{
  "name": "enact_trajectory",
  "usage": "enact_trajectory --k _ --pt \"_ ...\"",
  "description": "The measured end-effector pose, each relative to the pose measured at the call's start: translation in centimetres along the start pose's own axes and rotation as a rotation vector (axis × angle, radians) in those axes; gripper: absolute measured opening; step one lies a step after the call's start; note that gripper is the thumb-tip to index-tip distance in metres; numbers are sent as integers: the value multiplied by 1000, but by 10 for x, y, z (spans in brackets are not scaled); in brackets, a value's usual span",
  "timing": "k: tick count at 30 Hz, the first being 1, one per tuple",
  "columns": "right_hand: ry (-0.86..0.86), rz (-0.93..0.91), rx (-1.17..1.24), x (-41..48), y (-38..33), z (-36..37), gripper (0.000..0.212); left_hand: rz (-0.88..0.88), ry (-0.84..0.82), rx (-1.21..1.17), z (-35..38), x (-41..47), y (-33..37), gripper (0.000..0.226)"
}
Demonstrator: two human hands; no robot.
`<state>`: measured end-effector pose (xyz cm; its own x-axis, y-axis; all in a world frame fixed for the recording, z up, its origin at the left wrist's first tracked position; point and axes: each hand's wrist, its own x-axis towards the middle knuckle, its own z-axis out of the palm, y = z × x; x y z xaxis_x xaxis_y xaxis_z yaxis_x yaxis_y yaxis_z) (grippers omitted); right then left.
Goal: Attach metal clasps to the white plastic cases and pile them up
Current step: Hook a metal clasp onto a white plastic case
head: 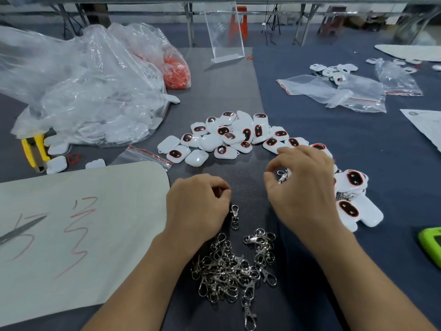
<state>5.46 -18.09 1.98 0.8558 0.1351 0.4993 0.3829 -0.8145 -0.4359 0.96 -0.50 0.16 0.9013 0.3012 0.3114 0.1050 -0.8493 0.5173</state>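
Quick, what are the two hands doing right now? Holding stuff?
Left hand: fingers curled, cannot tell if anything is inside.
Right hand: pinching a metal clasp.

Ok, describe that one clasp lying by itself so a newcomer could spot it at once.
Find the heap of metal clasps on the dark mat, between the person's forearms. Just beyond it, close by the left hand, lies a single clasp. Unlike the tangled ones, it lies alone, touching no other clasp.
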Motion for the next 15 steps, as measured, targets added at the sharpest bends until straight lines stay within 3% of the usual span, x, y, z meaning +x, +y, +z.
enact_trajectory --k 4,7,12,15 --pt "-278 -7 42 -2 -19 27 36 32 -235 -145 -8 4 -3 26" --pt "-381 -7 51 7 -23 44 50 102 -410 -233 -18 8 -9 34" --pt "-447 -76 -7 21 -23 62 61 160 -435 -246 -21 15 -23 25" --pt "-484 -119 -54 27 -18 67 65 176 -426 -247 -22 17 -26 34"
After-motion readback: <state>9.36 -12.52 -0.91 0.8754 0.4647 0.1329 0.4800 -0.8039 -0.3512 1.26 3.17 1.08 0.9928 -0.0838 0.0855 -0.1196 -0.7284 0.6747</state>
